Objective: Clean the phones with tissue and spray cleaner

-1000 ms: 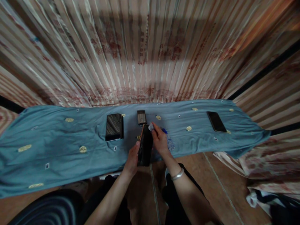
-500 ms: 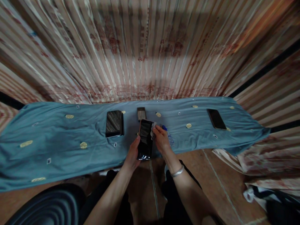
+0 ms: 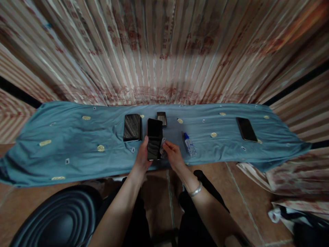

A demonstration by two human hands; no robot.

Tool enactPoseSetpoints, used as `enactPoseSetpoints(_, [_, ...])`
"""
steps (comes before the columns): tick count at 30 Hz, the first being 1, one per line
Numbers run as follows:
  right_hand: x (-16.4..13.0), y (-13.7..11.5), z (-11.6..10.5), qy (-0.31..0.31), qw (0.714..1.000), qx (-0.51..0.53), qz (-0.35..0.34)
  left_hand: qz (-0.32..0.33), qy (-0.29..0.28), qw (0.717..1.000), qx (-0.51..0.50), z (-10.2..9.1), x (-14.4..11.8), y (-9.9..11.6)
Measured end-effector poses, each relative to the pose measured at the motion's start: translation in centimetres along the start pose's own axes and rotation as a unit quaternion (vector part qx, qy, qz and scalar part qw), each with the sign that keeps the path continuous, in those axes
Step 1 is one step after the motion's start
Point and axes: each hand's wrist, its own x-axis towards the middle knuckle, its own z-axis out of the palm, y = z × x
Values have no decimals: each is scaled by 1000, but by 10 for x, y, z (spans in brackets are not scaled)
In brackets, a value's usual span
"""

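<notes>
My left hand (image 3: pixel 142 159) grips a black phone (image 3: pixel 154 138) by its lower left edge, screen up, low over the blue cloth (image 3: pixel 77 147). Pinched in my right hand (image 3: pixel 172 155) is a small pale wipe (image 3: pixel 162 148), pressed against the phone's lower right edge. A silver bangle (image 3: pixel 195 190) sits on my right wrist. A small clear bottle with a blue cap (image 3: pixel 189 144) lies on the cloth just right of my right hand.
On the blue cloth lie a larger dark device (image 3: pixel 132 127) left of the held phone, a small dark phone (image 3: pixel 162 118) behind it, and another black phone (image 3: pixel 246 129) far right. A striped curtain hangs behind. A black round object (image 3: pixel 56 219) sits at lower left.
The phone has come down from a tilted raised hold to lie flatter over the cloth. My right hand with the wipe slid from the phone's top corner to its lower right edge, uncovering the bottle.
</notes>
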Motion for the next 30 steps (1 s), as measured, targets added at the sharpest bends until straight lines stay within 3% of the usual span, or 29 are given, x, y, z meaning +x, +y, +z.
enactPoseSetpoints(6, [-18, 2, 8, -31, 995, -94, -31, 24, -7, 999, -29, -1, -1, 14])
enactPoseSetpoints(11, [-25, -1, 6, -26, 960, -262, -95, 65, -1, 996, -52, -5, 1, 18])
enactPoseSetpoints(17, [-26, -3, 4, 11, 945, -288, -156, 66, -5, 995, -75, -5, 2, 21])
enactPoseSetpoints(19, [-26, -4, 3, 2, 925, -322, -202, 64, -5, 995, -80, -4, 2, 21])
enactPoseSetpoints(24, [-28, -5, 0, -20, 845, -425, -325, 39, -13, 995, -90, -4, 1, 21])
enactPoseSetpoints(30, [-32, -3, 6, -65, 783, -496, -371, 46, -4, 996, -79, -5, 1, 14])
